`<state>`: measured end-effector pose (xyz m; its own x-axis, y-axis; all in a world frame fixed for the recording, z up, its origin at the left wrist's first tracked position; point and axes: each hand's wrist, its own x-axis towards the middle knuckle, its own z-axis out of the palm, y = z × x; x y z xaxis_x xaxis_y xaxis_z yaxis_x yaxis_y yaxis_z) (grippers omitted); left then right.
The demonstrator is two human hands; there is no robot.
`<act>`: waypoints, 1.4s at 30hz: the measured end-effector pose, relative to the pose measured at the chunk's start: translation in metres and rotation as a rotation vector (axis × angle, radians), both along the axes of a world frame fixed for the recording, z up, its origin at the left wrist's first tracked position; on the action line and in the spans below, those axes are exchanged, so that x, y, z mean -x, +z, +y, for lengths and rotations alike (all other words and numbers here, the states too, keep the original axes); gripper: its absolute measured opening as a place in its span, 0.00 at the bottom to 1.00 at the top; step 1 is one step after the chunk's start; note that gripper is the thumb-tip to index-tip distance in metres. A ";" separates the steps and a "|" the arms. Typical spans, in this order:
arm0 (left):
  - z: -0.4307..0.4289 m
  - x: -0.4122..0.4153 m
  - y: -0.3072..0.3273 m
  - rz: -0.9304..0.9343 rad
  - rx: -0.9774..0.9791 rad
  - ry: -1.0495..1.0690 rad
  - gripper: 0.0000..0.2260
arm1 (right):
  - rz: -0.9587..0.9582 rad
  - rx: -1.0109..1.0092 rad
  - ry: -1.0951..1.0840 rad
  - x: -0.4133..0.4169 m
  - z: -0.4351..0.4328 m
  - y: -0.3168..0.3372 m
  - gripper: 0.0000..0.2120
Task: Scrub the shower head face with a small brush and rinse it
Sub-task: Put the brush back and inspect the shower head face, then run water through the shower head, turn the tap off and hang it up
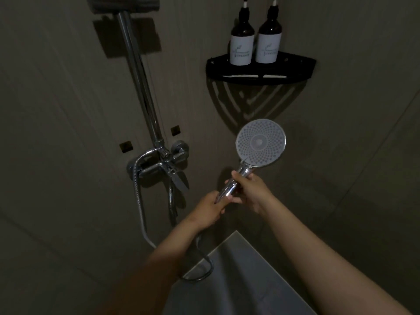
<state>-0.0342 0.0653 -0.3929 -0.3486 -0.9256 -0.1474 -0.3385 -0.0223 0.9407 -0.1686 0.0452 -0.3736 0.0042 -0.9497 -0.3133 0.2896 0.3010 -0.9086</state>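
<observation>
Shower head (260, 142) sits right of frame centre, face turned toward the camera, probably for inspection. Left hand (210, 206) and right hand (248, 190) both curl their fingers around its handle; no brush visible.

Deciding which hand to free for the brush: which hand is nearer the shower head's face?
Right. The right hand grips the handle just below the shower head face; the left hand holds the handle's lower end, by the hose.

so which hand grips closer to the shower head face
The right hand, under the shower head face; the left hand grips lower, by the hose.
</observation>
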 end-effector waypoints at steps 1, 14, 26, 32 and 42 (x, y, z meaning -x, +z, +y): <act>0.001 -0.003 -0.001 0.007 -0.001 0.017 0.12 | -0.002 -0.005 0.016 -0.003 0.000 -0.001 0.03; 0.012 -0.027 -0.012 0.094 -0.149 0.056 0.06 | 0.074 -0.030 0.129 -0.030 0.006 -0.003 0.08; 0.037 -0.023 -0.057 0.002 -0.124 0.217 0.03 | 0.162 -0.100 0.080 -0.043 0.024 -0.044 0.03; 0.040 -0.023 -0.062 -0.054 -0.083 0.266 0.08 | 0.682 -0.280 0.395 -0.041 0.014 -0.016 0.09; 0.038 -0.036 -0.060 -0.159 -0.070 0.317 0.09 | 1.274 0.593 0.194 -0.116 -0.012 0.052 0.17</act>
<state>0.0015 0.1035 -0.4531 -0.0136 -0.9697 -0.2440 -0.4468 -0.2124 0.8691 -0.0530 0.0328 -0.3220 0.1692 -0.9566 0.2371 -0.8120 -0.2717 -0.5165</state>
